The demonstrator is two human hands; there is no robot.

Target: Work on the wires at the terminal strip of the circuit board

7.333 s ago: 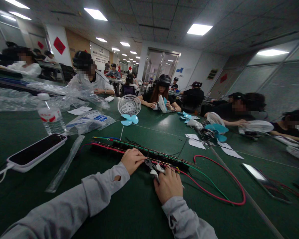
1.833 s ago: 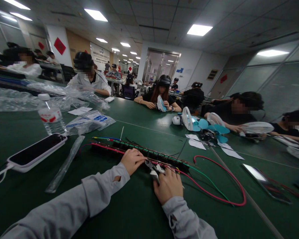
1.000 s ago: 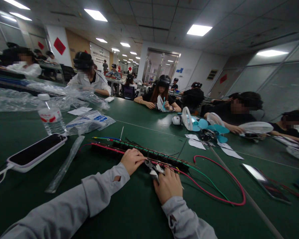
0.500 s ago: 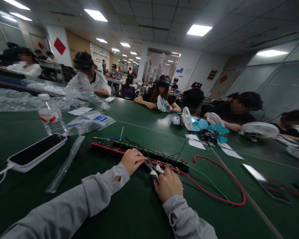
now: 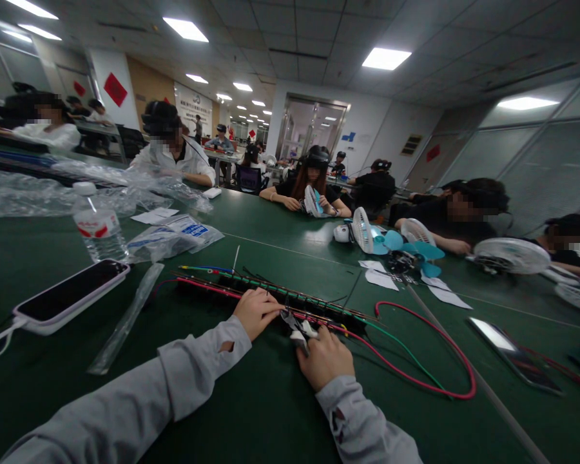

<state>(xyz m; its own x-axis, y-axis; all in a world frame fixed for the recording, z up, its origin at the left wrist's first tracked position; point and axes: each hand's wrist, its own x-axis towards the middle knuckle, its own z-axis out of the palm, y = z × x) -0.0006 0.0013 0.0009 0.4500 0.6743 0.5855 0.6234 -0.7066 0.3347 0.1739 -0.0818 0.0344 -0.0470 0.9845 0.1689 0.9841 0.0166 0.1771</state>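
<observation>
A long black terminal strip [image 5: 270, 294] with red and green wires lies across the green table [image 5: 270, 412] in front of me. My left hand [image 5: 255, 312] rests on its near edge, fingers curled over it. My right hand [image 5: 325, 356] is shut on small pliers [image 5: 294, 325] with white handles, whose jaws point at the strip beside my left fingers. A red wire [image 5: 444, 351] and a green wire [image 5: 406, 351] loop out to the right of the strip.
A phone in a white case [image 5: 70, 295], a water bottle [image 5: 98, 223] and plastic bags [image 5: 174, 235] lie left. A second phone [image 5: 512, 353] lies right. Small fans [image 5: 367, 235] and paper scraps [image 5: 381, 277] sit further back. Other people work around the table.
My hands have hardly moved; the right hand slid slightly back toward me. A person at the far right shifted a white fan guard.
</observation>
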